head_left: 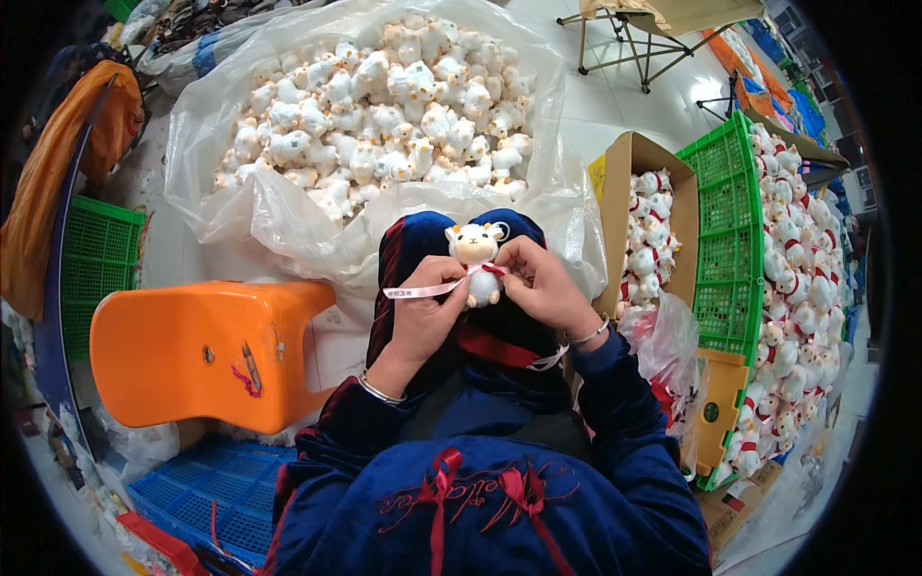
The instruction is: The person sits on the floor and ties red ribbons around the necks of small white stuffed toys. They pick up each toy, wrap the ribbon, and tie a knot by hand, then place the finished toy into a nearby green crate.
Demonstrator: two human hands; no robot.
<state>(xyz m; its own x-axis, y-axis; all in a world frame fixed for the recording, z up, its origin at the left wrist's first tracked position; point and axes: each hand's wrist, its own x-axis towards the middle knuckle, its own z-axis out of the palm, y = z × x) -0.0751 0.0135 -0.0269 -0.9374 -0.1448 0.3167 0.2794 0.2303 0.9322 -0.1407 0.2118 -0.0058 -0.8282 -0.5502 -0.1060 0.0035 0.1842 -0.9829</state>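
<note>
A small white plush sheep (pixel 475 246) with tan horns and muzzle stands upright in front of my lap, facing up at me. A white cord loop shows beside its head. My left hand (pixel 423 312) pinches a ribbon (pixel 432 289) at the toy's neck; its pale pink printed end sticks out to the left past my fingers. On the other side my right hand (pixel 545 286) is closed, thumb and forefinger pinching the red part of the ribbon by the toy's chest. The exact finger contact there is partly hidden. A longer red ribbon (pixel 499 348) lies across my lap.
Ahead, a big clear plastic bag (pixel 206 182) holds many white plush toys. An orange stool (pixel 182 355) with thread snips (pixel 252 365) stands at left. To the right are a cardboard box (pixel 615 182) and a green crate (pixel 720 240) with ribboned toys. A blue crate (pixel 211 490) is lower left.
</note>
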